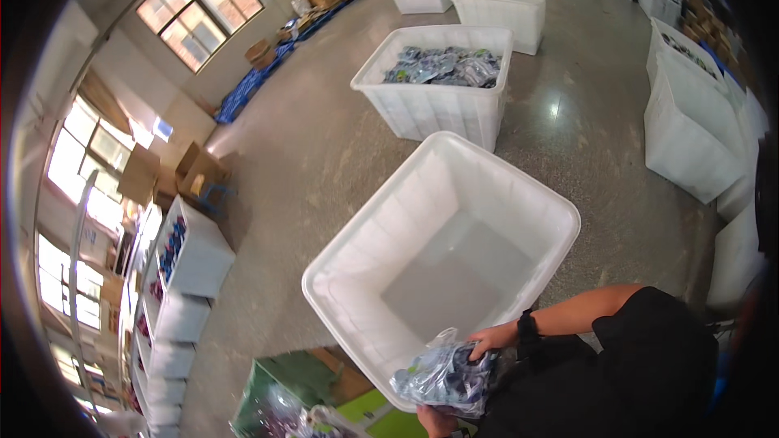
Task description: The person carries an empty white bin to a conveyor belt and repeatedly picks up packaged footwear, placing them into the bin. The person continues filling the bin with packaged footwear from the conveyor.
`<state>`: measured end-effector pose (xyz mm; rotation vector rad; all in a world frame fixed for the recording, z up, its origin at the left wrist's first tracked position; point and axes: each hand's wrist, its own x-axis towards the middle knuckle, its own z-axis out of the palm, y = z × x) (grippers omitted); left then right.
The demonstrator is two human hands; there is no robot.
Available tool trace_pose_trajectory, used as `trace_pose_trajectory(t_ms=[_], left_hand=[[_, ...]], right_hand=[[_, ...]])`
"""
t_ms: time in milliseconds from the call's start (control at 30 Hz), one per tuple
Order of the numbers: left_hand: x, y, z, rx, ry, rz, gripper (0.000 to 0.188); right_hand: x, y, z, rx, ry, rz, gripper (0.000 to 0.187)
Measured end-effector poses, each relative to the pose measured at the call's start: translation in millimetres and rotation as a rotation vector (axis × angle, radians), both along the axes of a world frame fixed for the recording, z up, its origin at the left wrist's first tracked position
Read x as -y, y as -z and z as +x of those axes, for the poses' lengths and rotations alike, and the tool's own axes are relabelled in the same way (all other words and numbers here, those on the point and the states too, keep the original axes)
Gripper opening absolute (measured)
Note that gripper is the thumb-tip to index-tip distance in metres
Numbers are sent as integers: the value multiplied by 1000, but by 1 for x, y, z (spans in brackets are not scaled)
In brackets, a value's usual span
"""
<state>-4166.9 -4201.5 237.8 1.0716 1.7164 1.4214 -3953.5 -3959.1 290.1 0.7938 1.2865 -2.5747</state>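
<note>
Far left, a row of white plastic bins (203, 264) is running down toward the bottom, the first one holding dark blue packaged pieces (172, 247); open brown cardboard boxes (201, 169) are standing just beyond its far end. Along the wall, crinkled blue sheeting (243, 96) is lying on the grey floor (284, 195). Bottom, left of centre, a dark green sack (294, 381) is sitting next to a flat lime-green panel (385, 423), partly cut off by the lower edge. Centre, a large white rectangular plastic bin (430, 203) is standing open, its left corner pointing at the sack. Above its top corner, a second white ribbed plastic bin (430, 109) is holding a heap of grey-blue bagged pieces (446, 66). The clear plastic bag of light blue and grey pieces (445, 377) is hanging over the big bin's bottom corner, covering part of the rim. Left hand (438, 422) is touching the bag's lower edge; fingers are hiding, cannot tell if clenched. Right hand (491, 339), wearing a black wristband (529, 328), is grasping the bag's upper right edge. Far right, more white plastic bins (690, 126) are standing in a line.
</note>
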Motion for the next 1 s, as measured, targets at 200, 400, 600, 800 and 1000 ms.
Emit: trace_pose_trajectory(t_ms=[200, 400, 600, 800, 1000], left_hand=[[-171, -39, -14, 915, -331, -527, 35], [-467, -233, 28, 813, 374, 227, 56], [-468, -253, 34, 496, 371, -26, 62], [-239, -122, -62, 658, -95, -348, 46], [60, -68, -61, 669, -822, -439, 30]], right_hand=[[-171, -27, 94, 27, 437, 430, 32], [-386, -185, 166, -276, 1166, 207, 58], [-397, -181, 188, 0, 933, 372, 64], [-287, -44, 193, 324, 744, 304, 40], [-196, 37, 127, 386, 524, 224, 33]])
